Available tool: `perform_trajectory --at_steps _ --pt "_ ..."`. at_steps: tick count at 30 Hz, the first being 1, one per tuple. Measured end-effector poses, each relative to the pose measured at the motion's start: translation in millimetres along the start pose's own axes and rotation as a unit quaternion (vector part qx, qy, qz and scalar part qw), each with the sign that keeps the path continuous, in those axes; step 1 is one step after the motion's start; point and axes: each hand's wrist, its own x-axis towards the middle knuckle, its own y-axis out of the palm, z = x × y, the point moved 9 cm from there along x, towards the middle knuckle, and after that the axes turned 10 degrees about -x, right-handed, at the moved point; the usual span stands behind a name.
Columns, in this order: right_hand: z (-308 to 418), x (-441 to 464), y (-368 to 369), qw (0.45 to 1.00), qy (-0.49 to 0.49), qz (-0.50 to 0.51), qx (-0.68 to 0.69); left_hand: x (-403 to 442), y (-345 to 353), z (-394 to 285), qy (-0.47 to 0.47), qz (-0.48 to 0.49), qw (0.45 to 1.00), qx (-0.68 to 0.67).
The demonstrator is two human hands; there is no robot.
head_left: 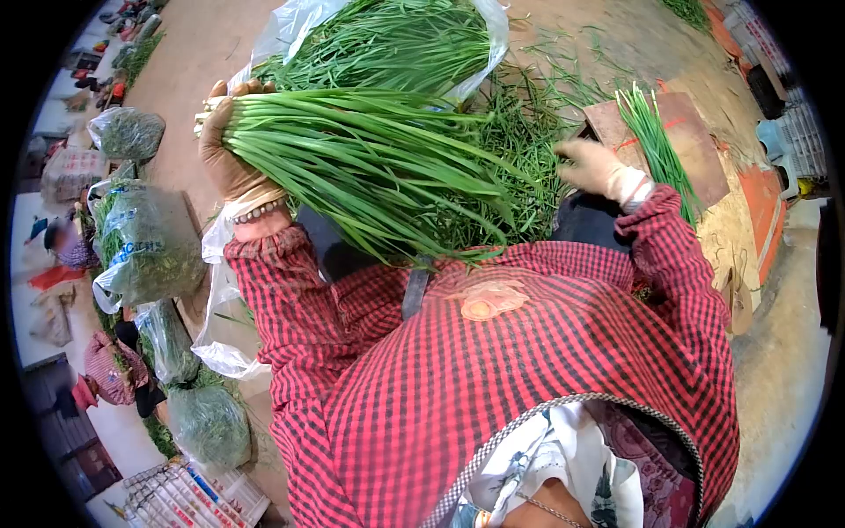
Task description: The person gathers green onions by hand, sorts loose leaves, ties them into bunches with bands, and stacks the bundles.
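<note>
Fingers (255,86) of the left hand (222,163), at 10 o'clock, are closed around the pale stem ends of a thick bunch of long green leaves (370,154). This bunch lies at 11 o'clock from the middle of the view, its leaf tips spreading loosely toward 4 o'clock and reaching above the lap. At 2 o'clock is the right hand (591,167), with the fingers spread a little and softly bent; I can see nothing held in them, though they are somewhat blurred. Both hands wear tan gloves, and a beaded bracelet (260,211) is around the left wrist. Between the bunch and the right hand, at 1 o'clock, many loose green leaves (519,132) are scattered in a heap. Near 12 o'clock, beyond the bunch, a clear plastic bag (497,35) stands open and is full of similar greens. Farther out at 2 o'clock, past the right hand, a smaller bunch (653,145) rests on a brown board (700,150), its pale ends pointing to 11 o'clock. Several filled plastic bags (158,255) are on the floor at 9 o'clock, and another person (77,253) is seen farther behind them. At 6 o'clock is the red-and-black checked garment (422,396) of the wearer.
</note>
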Motion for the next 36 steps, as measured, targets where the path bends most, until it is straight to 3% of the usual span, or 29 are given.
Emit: perform_trajectory --at_steps 1,3,5,7,9,10,13,19,21,22,23,28,31,33,35,36 --pt "11.8 -7.4 -38.2 0.981 -0.048 -0.153 0.106 0.5 -1.2 0.1 0.000 0.001 1.000 0.002" --pt "38.6 -28.0 -94.4 0.915 -0.048 -0.244 0.319 1.3 -7.4 2.2 0.009 -0.014 1.000 -0.011" --pt "94.3 -47.8 -132.0 0.843 -0.161 -0.236 0.457 -0.9 -7.5 13.4 -0.002 -0.013 1.000 -0.023" --pt "138.2 -59.8 -141.3 0.843 -0.272 -0.316 0.340 -7.0 -3.7 24.0 0.027 -0.025 0.999 -0.020" --pt "162.2 -65.1 -128.4 0.862 -0.244 -0.390 0.214 -12.6 -4.6 32.8 0.021 -0.024 0.999 -0.043" --pt "170.0 -64.2 -116.5 0.853 -0.237 -0.407 0.223 -15.2 -6.7 36.0 0.014 -0.018 0.998 -0.057" --pt "193.0 -72.6 -94.9 0.889 -0.249 -0.329 0.200 -23.1 -20.8 44.7 0.013 -0.044 0.995 -0.089" --pt "182.5 -60.8 -93.3 0.867 -0.259 -0.376 0.197 -39.3 -31.8 55.2 0.020 -0.058 0.990 -0.123" --pt "163.9 -37.1 -79.5 0.826 -0.198 -0.292 0.440 -44.9 -29.6 60.5 0.018 -0.059 0.988 -0.143" --pt "161.5 -26.8 -68.9 0.807 -0.153 -0.184 0.541 -47.3 -29.3 61.4 0.023 -0.072 0.988 -0.134" --pt "161.9 -18.9 -61.4 0.788 -0.150 -0.147 0.579 -49.4 -27.5 63.3 0.022 -0.073 0.988 -0.133" --pt "170.2 3.4 -53.2 0.827 -0.094 -0.066 0.550 -62.0 -0.5 65.2 0.061 -0.035 0.993 -0.095" --pt "165.4 11.3 -72.1 0.814 -0.113 -0.137 0.553 -71.2 21.0 65.8 0.086 -0.014 0.995 -0.055" --pt "164.9 24.6 -62.0 0.844 -0.078 -0.087 0.524 -77.4 36.8 67.4 0.119 0.026 0.993 0.011" --pt "174.7 35.6 -52.6 0.780 -0.141 -0.080 0.604 -83.4 46.3 70.9 0.138 0.041 0.988 0.054" --pt "173.8 37.6 -50.6 0.776 -0.134 -0.088 0.610 -84.4 46.8 71.3 0.127 0.039 0.990 0.049"
